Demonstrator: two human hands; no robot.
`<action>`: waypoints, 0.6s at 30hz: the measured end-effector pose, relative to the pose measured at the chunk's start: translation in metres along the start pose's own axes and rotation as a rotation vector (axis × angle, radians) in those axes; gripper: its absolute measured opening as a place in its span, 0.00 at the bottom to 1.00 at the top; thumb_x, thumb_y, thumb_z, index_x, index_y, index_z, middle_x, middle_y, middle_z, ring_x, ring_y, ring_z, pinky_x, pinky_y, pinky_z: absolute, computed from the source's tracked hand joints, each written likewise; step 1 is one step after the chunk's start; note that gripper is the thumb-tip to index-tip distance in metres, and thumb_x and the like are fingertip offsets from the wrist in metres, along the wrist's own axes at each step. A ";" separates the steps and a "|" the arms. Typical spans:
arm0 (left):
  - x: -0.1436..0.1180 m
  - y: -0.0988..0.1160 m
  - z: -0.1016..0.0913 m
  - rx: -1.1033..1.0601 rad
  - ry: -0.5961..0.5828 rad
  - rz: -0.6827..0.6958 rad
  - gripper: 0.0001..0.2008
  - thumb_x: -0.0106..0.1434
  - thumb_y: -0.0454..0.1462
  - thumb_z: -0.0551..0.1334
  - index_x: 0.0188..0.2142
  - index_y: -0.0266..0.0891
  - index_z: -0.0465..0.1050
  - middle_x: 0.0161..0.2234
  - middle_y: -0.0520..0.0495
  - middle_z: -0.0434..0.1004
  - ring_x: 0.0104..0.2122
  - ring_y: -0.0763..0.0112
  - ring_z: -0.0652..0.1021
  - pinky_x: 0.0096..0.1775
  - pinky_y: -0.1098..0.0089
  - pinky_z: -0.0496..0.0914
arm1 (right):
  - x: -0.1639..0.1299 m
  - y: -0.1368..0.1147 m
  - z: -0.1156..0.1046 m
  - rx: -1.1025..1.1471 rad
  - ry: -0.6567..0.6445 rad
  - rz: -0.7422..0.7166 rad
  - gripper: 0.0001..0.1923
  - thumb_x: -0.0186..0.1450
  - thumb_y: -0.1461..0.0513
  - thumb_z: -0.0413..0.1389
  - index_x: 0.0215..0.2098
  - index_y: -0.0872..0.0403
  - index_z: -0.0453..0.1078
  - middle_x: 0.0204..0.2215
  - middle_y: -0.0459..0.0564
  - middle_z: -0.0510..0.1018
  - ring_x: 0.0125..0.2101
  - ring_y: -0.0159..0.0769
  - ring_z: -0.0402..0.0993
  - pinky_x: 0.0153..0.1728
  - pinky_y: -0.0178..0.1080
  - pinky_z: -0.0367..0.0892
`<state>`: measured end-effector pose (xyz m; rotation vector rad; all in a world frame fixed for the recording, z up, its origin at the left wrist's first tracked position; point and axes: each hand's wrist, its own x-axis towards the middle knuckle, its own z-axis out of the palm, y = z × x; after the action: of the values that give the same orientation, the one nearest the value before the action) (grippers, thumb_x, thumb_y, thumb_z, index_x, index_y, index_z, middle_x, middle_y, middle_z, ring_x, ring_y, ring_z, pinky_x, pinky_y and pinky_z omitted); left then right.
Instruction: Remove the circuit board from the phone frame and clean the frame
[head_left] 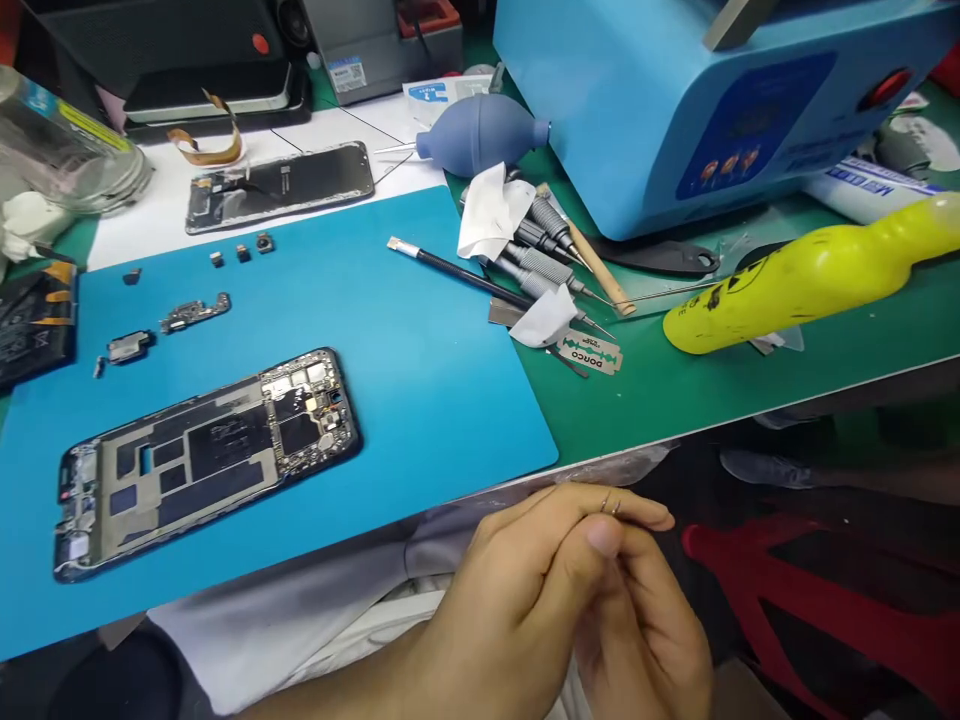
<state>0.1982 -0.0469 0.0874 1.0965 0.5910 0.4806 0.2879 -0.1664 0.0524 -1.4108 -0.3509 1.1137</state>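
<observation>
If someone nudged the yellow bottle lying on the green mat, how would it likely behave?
The yellow bottle lies on its side, and its rounded body suggests it would roll rather than slide. Its tapered neck might make it curve as it rolls. It looks like plastic, so probably light and not fragile; how full it is cannot be seen.

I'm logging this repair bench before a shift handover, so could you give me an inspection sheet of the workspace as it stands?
Surface: blue mat on a green bench.
Job's things: opened phone frame on the mat; small removed parts above it; second phone panel on white sheet.
Clutter: screwdrivers, razor blade, black brush, blue air blower, yellow bottle lying down.
Hands: left hand and right hand together below the bench edge, pinching something tiny; what it is cannot be told.
Cables: orange flex ribbon.
Surroundings: blue machine, red stool.
</observation>
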 end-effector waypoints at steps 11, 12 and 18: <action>0.006 -0.010 -0.001 0.199 0.029 0.115 0.18 0.88 0.37 0.56 0.65 0.40 0.84 0.62 0.48 0.89 0.62 0.74 0.87 0.67 0.81 0.74 | 0.007 0.010 0.030 -0.185 0.359 -0.204 0.14 0.81 0.46 0.66 0.49 0.46 0.80 0.34 0.45 0.83 0.29 0.32 0.78 0.32 0.31 0.77; 0.006 -0.010 -0.001 0.225 0.041 0.131 0.18 0.87 0.36 0.56 0.64 0.40 0.84 0.62 0.48 0.89 0.63 0.75 0.86 0.67 0.81 0.73 | 0.010 0.013 0.024 -0.212 0.313 -0.235 0.14 0.81 0.47 0.65 0.49 0.47 0.81 0.34 0.45 0.83 0.28 0.32 0.78 0.32 0.31 0.78; 0.007 -0.012 -0.004 0.403 0.120 0.158 0.18 0.86 0.37 0.57 0.58 0.42 0.88 0.52 0.45 0.92 0.50 0.70 0.89 0.61 0.74 0.80 | 0.018 0.020 0.012 -0.223 0.268 -0.249 0.16 0.81 0.48 0.65 0.48 0.51 0.83 0.35 0.48 0.83 0.30 0.34 0.79 0.35 0.33 0.79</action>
<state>0.2018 -0.0443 0.0737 1.5129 0.7294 0.5822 0.2792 -0.1494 0.0299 -1.6405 -0.4534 0.6887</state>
